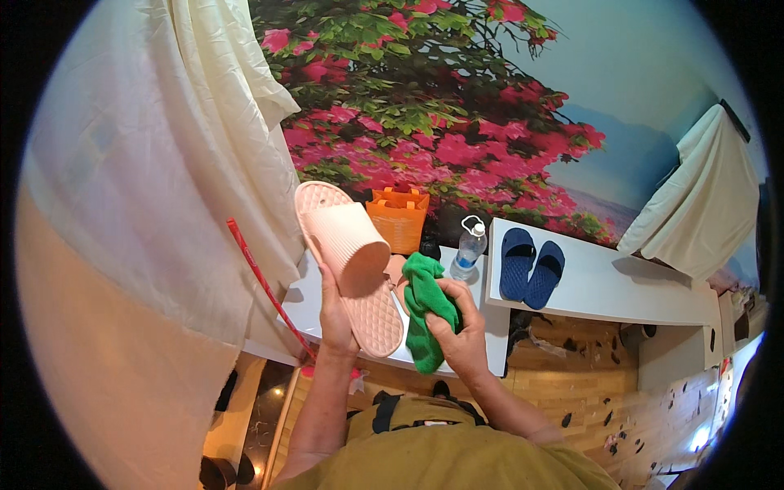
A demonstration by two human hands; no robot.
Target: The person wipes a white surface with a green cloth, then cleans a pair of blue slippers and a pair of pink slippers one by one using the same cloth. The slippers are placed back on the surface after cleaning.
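My left hand (336,314) grips a pale pink slide slipper (374,322) from its left side and holds it up above the white table, its quilted footbed and ribbed strap facing me. In my right hand (462,331) is a bunched green cloth (428,306), pinched between thumb and fingers just right of the slipper, with a small gap between the two. Behind them, a second pink slipper (398,273) lies on the table, mostly hidden by the raised slipper and the cloth.
On the white table (496,322) stand an orange bag (398,220) and a clear plastic bottle (469,249). A dark blue pair of slippers (516,265) rests on the white shelf (616,290) at right. A red stick (265,282) leans at left beside the cream curtain (220,139).
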